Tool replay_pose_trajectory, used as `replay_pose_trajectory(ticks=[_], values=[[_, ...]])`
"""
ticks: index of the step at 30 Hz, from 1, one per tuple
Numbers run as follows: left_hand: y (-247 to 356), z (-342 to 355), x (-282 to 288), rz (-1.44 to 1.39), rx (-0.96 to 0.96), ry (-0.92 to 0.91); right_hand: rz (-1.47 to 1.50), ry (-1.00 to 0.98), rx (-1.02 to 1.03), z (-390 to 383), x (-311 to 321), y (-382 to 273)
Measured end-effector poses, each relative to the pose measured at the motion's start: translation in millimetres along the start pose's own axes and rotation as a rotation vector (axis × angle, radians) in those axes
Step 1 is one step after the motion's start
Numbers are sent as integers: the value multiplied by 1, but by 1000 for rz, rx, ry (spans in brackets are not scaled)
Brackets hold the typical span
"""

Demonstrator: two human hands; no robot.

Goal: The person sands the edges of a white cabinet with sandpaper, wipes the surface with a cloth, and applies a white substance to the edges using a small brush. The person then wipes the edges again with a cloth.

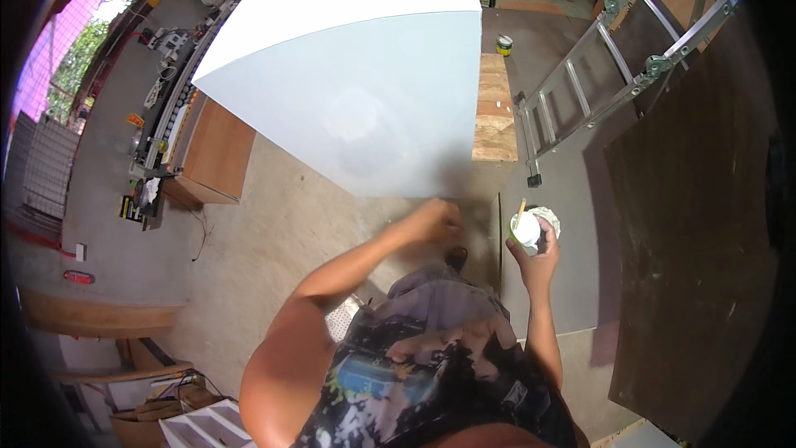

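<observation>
My right hand (537, 259) is wrapped around a small tub (527, 234) with white stuff inside and a green side. A thin wooden stick (520, 214) stands up out of it, and a crumpled pale cloth (547, 219) shows beside the tub, against the fingers. My left hand (437, 221), slightly blurred, is closed with its fingers curled in, near the lower edge of a large white box-shaped piece (348, 108). Whatever the left fingers may hold is hidden.
Behind the white piece lies a wooden block (495, 108), with a small green can (504, 45) beyond it. An aluminium ladder (580, 87) leans at the right near a dark brown panel (696, 241). A wooden cabinet (214, 149) stands at the left.
</observation>
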State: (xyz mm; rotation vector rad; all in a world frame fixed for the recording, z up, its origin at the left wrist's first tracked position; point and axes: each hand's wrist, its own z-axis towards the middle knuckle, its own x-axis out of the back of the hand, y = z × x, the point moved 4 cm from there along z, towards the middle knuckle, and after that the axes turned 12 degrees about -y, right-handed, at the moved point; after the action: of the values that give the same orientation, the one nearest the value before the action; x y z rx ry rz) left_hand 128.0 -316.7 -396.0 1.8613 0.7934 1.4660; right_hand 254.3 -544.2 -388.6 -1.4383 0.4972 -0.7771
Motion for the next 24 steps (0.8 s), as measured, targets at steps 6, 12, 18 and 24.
replay_pose_trajectory(ticks=[6,12,18,24], values=[[209,-79,154,391,-274,460,67,-147,41,14,-1,2],[323,-86,236,1084,-306,760,3,-208,22,-23,-3,6],[330,-51,250,1210,-162,577,91,-236,-39,-64,2,25],[333,-37,252,1046,-144,598,67,-178,-3,-83,10,32]])
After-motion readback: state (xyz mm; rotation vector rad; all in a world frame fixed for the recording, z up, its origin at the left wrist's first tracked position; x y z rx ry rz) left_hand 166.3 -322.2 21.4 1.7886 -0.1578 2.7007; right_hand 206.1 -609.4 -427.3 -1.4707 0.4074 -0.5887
